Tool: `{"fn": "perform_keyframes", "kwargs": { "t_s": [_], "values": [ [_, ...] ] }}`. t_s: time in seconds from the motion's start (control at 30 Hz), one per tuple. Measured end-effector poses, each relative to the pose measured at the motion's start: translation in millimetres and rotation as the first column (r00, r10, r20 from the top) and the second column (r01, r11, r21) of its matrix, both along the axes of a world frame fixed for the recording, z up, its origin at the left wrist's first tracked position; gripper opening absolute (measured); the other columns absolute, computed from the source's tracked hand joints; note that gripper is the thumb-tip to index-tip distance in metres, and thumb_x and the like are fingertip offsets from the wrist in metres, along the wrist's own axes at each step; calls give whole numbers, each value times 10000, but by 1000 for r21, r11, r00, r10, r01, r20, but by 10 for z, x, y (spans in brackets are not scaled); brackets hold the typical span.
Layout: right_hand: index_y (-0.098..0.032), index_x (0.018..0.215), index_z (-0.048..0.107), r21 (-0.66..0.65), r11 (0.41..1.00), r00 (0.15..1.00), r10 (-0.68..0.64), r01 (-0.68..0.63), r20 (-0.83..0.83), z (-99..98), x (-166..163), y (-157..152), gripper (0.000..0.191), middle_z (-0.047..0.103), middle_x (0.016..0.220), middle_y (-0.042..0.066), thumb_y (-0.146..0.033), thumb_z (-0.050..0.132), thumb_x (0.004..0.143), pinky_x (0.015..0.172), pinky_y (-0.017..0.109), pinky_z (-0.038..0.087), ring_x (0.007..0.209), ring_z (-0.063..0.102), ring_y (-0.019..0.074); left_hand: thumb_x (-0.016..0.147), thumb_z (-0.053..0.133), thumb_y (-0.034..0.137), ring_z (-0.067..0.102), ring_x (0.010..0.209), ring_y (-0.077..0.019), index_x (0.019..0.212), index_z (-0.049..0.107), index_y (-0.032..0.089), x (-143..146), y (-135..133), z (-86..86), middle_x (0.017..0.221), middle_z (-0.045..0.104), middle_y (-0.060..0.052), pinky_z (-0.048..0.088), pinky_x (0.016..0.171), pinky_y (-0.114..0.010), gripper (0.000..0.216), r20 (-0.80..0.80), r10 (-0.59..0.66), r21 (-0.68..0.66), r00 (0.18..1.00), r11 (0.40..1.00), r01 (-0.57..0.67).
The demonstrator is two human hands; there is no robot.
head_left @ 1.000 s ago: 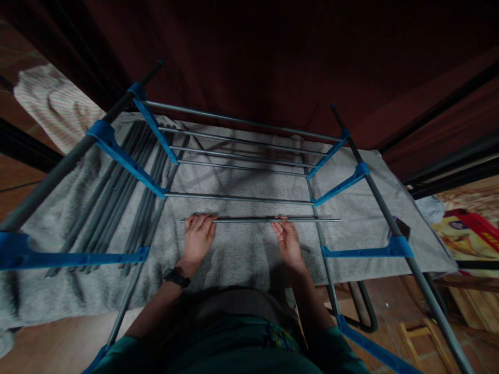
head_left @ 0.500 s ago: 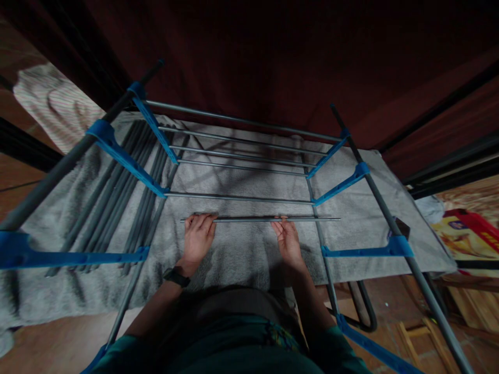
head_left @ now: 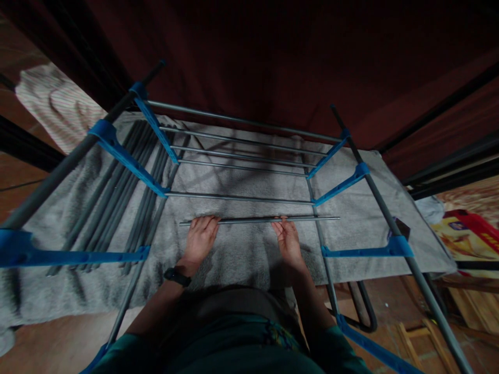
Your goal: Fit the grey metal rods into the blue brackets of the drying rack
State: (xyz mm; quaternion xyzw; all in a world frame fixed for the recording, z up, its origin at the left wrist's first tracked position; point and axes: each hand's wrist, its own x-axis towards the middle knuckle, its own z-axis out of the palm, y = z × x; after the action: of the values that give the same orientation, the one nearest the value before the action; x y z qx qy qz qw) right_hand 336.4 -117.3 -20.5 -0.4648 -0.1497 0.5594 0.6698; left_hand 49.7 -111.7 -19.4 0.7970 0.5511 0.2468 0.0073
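Note:
My left hand (head_left: 201, 238) is closed over the left part of a thin grey metal rod (head_left: 249, 221), palm down. Farther along it, my right hand (head_left: 287, 240) pinches the same rod from below, palm turned up. The rod lies nearly level across the space between two side frames of grey tubes and blue plastic brackets. Nearest to it is a fixed crossbar (head_left: 237, 198), joined at both ends to a left blue bracket (head_left: 128, 166) and a right blue bracket (head_left: 339, 187). Both ends of the held rod are free of the brackets.
Several loose grey tubes (head_left: 117, 197) lie on the grey towel (head_left: 241, 254) at left. Several crossbars (head_left: 241, 137) span the rack's far end. A small dark box (head_left: 399, 228) sits by the right upright. At far right are a red and yellow package (head_left: 465, 234) and a wooden stool (head_left: 423, 337).
The rod's left end has dipped slightly toward me, with my left hand moving a little to the right and nearer. My right hand has hardly moved.

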Motion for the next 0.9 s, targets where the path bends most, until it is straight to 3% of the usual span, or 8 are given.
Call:
{"fn": "perform_keyframes", "kwargs": {
  "t_s": [0.4, 0.9],
  "values": [
    [-234, 709, 564, 3, 1000, 999, -6, 6, -38, 0, -2, -7, 184, 705, 903, -36, -243, 744, 742, 947, 324, 542, 879, 685, 124, 987, 413, 287, 599, 921, -257, 1061, 665, 184, 20, -19, 22, 974, 686, -100, 440, 865, -400, 282, -55, -75, 12, 996, 997, 76],
    [-239, 743, 590, 4, 1000, 1000, -2, 2, -24, -21, 0, -1, 153, 722, 924, -26, -246, 743, 746, 956, 335, 543, 906, 694, 135, 962, 399, 206, 604, 1020, -268, 1273, 611, 211, -12, -27, -112, 1073, 680, -113, 431, 941, -431, 376, -87, -111, -9, 990, 994, 110]
  ]
}}
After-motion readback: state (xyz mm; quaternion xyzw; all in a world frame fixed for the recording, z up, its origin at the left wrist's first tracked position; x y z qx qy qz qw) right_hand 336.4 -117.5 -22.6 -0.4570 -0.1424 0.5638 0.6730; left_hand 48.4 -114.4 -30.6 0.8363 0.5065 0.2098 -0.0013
